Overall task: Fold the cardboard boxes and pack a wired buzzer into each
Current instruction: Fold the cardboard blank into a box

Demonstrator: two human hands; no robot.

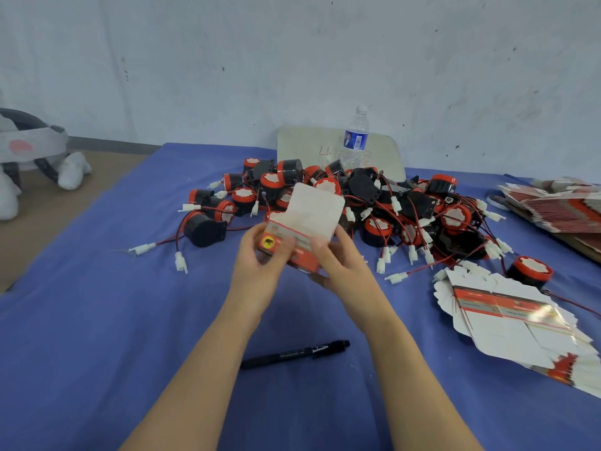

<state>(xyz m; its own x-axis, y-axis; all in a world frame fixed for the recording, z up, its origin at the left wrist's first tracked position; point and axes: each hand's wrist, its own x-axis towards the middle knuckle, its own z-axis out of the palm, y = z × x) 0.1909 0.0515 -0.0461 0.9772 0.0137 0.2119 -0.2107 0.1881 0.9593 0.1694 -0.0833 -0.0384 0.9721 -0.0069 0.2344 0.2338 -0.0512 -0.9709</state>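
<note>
Forearms come up from the bottom edge, and just past them a black pen (294, 354) lies flat on the blue cloth (97, 320). Both hands are up off the table with a half-folded box (309, 219) between them. The left hand (260, 255) has its fingers curled round the box's left end with the thumb on the printed face. The right hand (341, 265) pinches the right side, so both are clamped on it. The box's white flap sticks up and open, tilted away from me.

Right behind it sits a big tangled buzzer pile (374, 203), black and red with red wires and white plugs everywhere. One loose buzzer (530, 271) sits off to the right, near a fanned stack of flat boxes (507, 323). A second stack (559, 206) is at the far right edge. A water bottle (355, 141) stands upright behind the pile, in front of a pale board (302, 141) leaning on the wall. A plush toy (32, 151) sits on the floor, far left.
</note>
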